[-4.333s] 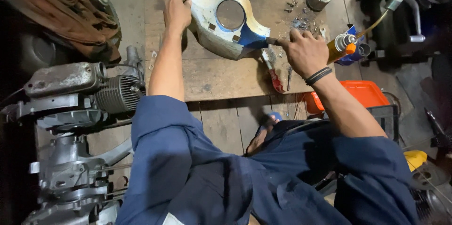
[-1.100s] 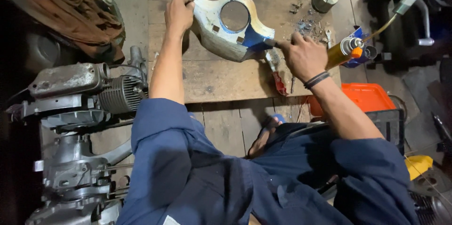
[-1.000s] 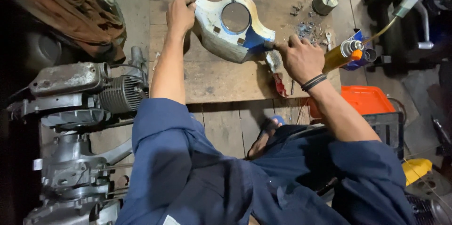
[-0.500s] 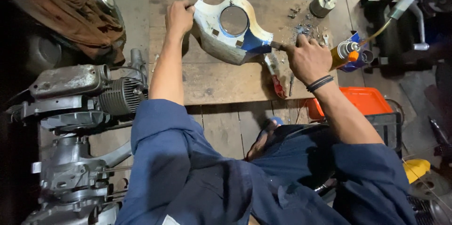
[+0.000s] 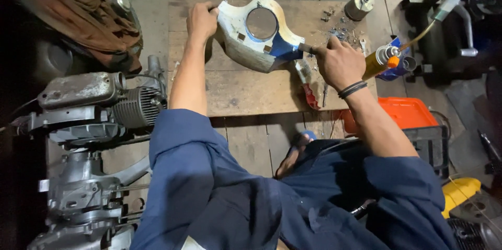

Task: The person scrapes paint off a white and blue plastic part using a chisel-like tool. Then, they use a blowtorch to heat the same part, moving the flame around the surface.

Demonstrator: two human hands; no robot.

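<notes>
- On the board (image 5: 251,93), the cowl (image 5: 261,41) lay, left hand (image 5: 201,20) clamped on its edge; it could have slid.
- Right hand (image 5: 340,64) pinched a tool (image 5: 308,48) at the cowl's side; a slip risked gouging paint.
- Spray can (image 5: 379,61) stood close, easily knocked.

The person wears dark blue work overalls of plain cloth, creased and a little dusty. Both sleeves are pushed up above the elbows, so the forearms are bare. A small pale patch shows on the cloth near the bottom edge of the view. The right wrist carries thin black bands (image 5: 351,89), seemingly two or three side by side. The left wrist is bare, and both hands are ungloved.
</notes>
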